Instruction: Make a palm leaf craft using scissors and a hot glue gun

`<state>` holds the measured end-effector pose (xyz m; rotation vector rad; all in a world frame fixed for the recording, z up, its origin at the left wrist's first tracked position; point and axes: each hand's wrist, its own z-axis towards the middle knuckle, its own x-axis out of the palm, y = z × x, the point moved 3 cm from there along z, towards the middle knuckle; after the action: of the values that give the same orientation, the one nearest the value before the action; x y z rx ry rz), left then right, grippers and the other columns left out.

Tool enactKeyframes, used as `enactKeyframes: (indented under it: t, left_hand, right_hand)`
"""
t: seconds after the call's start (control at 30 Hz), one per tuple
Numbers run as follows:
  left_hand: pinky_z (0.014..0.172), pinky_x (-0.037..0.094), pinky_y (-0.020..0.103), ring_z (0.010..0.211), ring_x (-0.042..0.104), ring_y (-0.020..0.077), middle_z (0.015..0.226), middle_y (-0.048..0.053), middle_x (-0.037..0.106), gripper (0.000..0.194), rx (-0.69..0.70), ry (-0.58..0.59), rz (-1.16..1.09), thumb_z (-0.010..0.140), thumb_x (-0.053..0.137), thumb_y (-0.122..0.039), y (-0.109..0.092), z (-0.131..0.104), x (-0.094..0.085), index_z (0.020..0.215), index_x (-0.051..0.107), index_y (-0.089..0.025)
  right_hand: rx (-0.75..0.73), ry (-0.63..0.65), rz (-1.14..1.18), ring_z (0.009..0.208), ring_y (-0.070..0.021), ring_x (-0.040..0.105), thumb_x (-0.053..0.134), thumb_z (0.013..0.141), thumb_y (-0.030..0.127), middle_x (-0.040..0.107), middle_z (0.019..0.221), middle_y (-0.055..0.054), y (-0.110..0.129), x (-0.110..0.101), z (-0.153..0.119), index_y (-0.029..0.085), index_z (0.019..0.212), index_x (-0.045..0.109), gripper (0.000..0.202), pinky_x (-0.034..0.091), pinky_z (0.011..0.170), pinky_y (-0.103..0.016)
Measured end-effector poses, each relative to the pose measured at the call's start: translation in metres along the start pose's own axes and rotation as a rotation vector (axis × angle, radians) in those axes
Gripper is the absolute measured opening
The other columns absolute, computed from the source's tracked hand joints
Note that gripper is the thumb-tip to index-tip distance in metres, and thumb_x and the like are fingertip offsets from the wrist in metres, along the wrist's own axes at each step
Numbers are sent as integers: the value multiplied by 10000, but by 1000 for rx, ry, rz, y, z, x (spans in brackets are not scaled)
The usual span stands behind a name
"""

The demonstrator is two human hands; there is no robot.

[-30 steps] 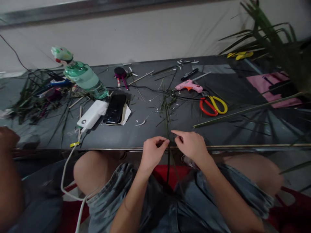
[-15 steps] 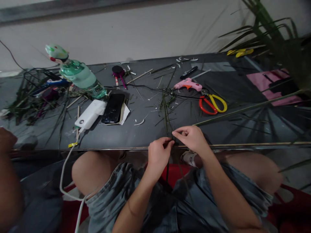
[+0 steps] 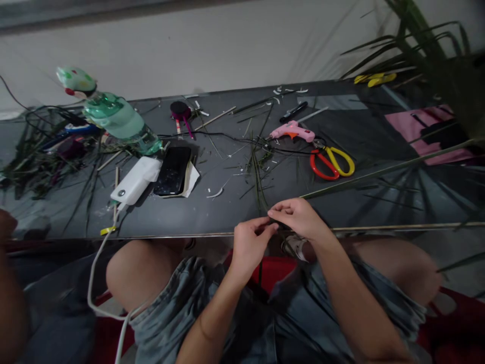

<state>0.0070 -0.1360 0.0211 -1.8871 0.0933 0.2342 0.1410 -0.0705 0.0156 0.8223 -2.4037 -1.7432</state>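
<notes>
Both my hands meet at the table's front edge, fingertips close together. My left hand (image 3: 252, 245) is closed in a pinch on thin green leaf strips (image 3: 257, 179), which run up from my fingers onto the table. Just to its right, my right hand (image 3: 297, 216) pinches the same strips between thumb and forefinger. The exact spot where the strips cross is hidden by my fingertips. Beyond my right hand lie red-and-yellow-handled scissors (image 3: 333, 163) and a pink glue gun (image 3: 292, 131).
A black phone (image 3: 173, 171), a white power bank (image 3: 136, 181) with its cable, and a green bottle (image 3: 120, 121) stand left. Palm leaves (image 3: 420, 45) lean at the right, with a long stem (image 3: 379, 170) crossing the table. Another person's arm (image 3: 9, 283) is at the far left.
My hands have drawn closer, the left one shifting slightly right and down, with the leaf strips still pinched. The view has turned a little, and the other person's hand is less visible.
</notes>
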Motion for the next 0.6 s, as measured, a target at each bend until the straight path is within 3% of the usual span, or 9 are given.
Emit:
enactKeyframes:
  t: [0.07, 0.23, 0.3, 0.43, 0.6]
  left_hand:
    - [666, 565, 274, 692, 716, 182, 793, 30, 775, 164, 73, -60, 61, 833, 677, -235, 1, 0, -3, 957, 777, -197]
    - [710, 550, 284, 770, 675, 177, 892, 52, 763, 159, 646, -235, 551, 842, 690, -198, 1, -1, -5, 985, 761, -200]
    - [672, 536, 267, 777, 643, 172, 889, 47, 748, 164, 775, -246, 700, 841, 703, -199, 2, -4, 0, 998, 750, -202]
    - [609, 504, 243, 827, 614, 172, 931, 44, 733, 171, 809, -252, 903, 845, 709, -222, 1, -10, 6, 1014, 732, -205]
    - [591, 483, 259, 815, 608, 176, 924, 46, 731, 124, 827, -243, 990, 877, 660, -177, -2, -16, 9, 981, 728, -189]
  right_hand:
    - [-10, -74, 28, 542, -94, 494, 654, 698, 471, 639, 633, -37, 1, -2, 3, 115, 770, 733, 372, 342, 526, -216]
    - [35, -219, -55, 574, -126, 559, 613, 737, 446, 670, 648, -54, 2, 2, 16, 132, 730, 739, 338, 365, 539, -227]
    - [64, -281, -102, 583, -140, 588, 606, 754, 434, 681, 655, -59, 1, 5, 19, 143, 771, 752, 326, 373, 535, -229]
    - [90, -291, -228, 628, -163, 633, 597, 786, 425, 701, 680, -69, 6, 7, 20, 162, 813, 763, 312, 376, 543, -236]
    - [99, -329, -374, 693, -171, 660, 614, 793, 403, 728, 742, -62, 18, 7, 14, 202, 798, 769, 254, 377, 572, -238]
